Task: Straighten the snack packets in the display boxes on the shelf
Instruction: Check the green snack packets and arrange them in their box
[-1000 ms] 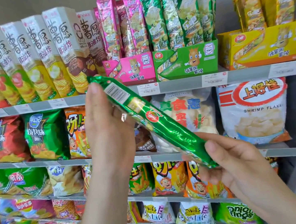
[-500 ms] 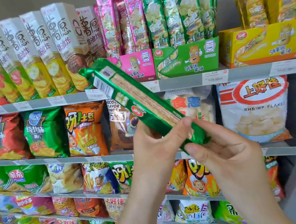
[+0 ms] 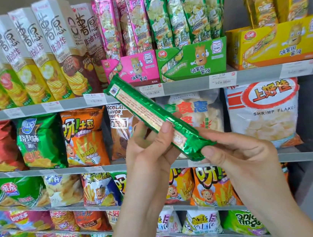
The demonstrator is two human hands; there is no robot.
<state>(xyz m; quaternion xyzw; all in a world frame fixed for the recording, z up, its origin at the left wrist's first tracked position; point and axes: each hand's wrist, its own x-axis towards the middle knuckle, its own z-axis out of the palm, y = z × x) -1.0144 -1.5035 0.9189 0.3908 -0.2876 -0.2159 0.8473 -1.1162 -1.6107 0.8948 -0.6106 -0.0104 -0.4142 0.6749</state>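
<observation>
The shelf [image 3: 187, 85] carries three display boxes along its top tier: a yellow box [image 3: 281, 46] on the right, a green box [image 3: 191, 60] in the middle and a pink box [image 3: 131, 70] to its left, each with tall packets standing in it. Out in front, well clear of its box, a long green packet [image 3: 151, 117] slants from upper left to lower right, printed back panel up. The left hand [image 3: 147, 149] pinches it at mid-length, thumb on top; the right hand [image 3: 242, 156] pinches its lower end. To do this well, I judge the packet should be turned front-out and upright, then slid into the green box level with its neighbours. Compared with half a second ago, the packet has rolled to show more of its pale back label.
</observation>
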